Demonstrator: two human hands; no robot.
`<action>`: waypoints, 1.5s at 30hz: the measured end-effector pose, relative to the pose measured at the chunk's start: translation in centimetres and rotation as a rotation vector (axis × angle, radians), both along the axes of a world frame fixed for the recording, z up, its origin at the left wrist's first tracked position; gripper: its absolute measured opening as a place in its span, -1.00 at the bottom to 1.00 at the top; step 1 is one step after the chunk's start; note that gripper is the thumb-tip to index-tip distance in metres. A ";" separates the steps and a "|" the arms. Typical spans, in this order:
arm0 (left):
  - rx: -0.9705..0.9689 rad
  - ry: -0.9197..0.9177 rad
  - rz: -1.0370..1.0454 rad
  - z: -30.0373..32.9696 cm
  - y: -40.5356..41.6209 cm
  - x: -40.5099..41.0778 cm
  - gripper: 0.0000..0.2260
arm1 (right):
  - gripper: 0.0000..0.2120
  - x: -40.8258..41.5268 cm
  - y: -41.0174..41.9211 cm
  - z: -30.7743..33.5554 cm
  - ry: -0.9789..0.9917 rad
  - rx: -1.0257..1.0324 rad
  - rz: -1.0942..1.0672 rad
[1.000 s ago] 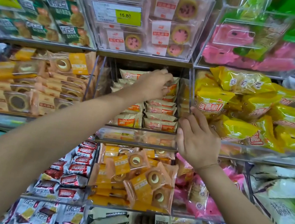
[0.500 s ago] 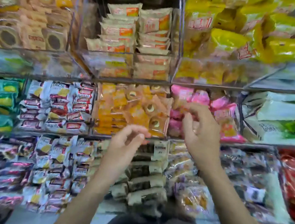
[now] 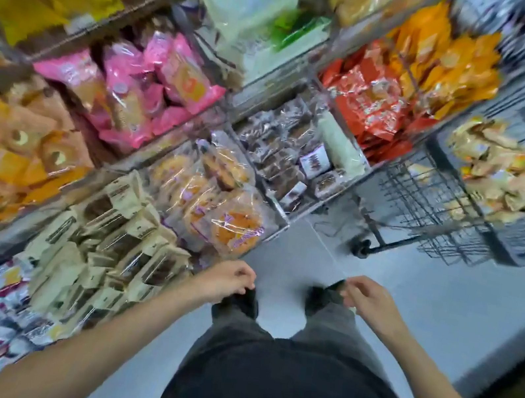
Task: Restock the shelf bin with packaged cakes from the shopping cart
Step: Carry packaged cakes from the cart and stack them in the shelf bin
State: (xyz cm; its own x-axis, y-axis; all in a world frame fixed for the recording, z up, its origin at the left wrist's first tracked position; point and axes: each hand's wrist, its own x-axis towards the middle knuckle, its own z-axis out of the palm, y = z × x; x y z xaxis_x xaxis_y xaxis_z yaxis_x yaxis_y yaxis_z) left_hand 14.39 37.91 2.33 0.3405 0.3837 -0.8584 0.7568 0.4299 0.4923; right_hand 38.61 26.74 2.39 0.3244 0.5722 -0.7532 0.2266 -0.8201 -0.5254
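Grey floor (image 3: 296, 260) fills the space beneath both hands, and the person's dark trousers (image 3: 291, 394) and dark shoes (image 3: 242, 299) show under them. Left hand (image 3: 226, 279) hangs low in front of the body, fingers curled loosely inward, nothing in it. Right hand (image 3: 372, 302) sits level with it and a little apart, fingers likewise half-curled with the tips drawn toward the thumb; it holds nothing that I can make out, though the blur makes the fingertips hard to read.

Up and away from the right hand, well apart from it, stands the wire shopping cart (image 3: 433, 206), one black wheel resting on the floor. Heaped in its upper basket are the packaged cakes (image 3: 499, 169), pale cream and yellow wrappers piled loosely.

Just beside the left hand, on its outer side, is a bin of cream-and-brown packets (image 3: 114, 243) standing in rows. Ahead of the left hand is a bin of clear bags with orange-brown cakes (image 3: 218, 205). Farther ahead lie pink packets (image 3: 144, 88), and past the space between the hands a bin of dark brown wrapped pieces (image 3: 292, 155). Beyond those, toward the cart, red and orange packets (image 3: 408, 87) fill another bin. The whole shelf (image 3: 199, 112) tilts across the view and is smeared. Which bin is the one for restocking I cannot tell.
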 end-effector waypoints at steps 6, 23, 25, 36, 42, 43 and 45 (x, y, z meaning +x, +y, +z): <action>0.145 0.027 -0.051 0.2 -1.1 13.9 -0.81 | -0.85 11.7 -5.3 -0.1 -0.082 -0.059 0.105; 0.686 -0.225 -0.730 -1.5 6.7 46.4 -0.82 | -0.84 30.5 -1.1 0.3 -0.018 0.106 -0.377; 0.683 -0.159 -0.854 -4.5 9.4 50.2 -0.81 | -0.83 31.9 0.7 -0.8 -0.024 0.107 -0.383; 0.609 0.366 -1.218 -23.1 15.8 59.4 -0.41 | -0.86 36.8 6.2 -11.0 0.108 -0.025 -0.644; 0.608 0.427 -1.273 -27.9 15.9 59.7 -0.31 | -0.85 37.7 6.5 -13.5 0.129 -0.056 -0.681; 0.618 0.427 -1.269 -28.2 15.9 59.5 -0.32 | -0.86 37.8 6.6 -13.5 0.135 -0.050 -0.693; 0.685 0.381 -1.231 -28.3 15.9 59.2 -0.39 | -0.86 38.1 6.7 -13.5 0.152 -0.041 -0.713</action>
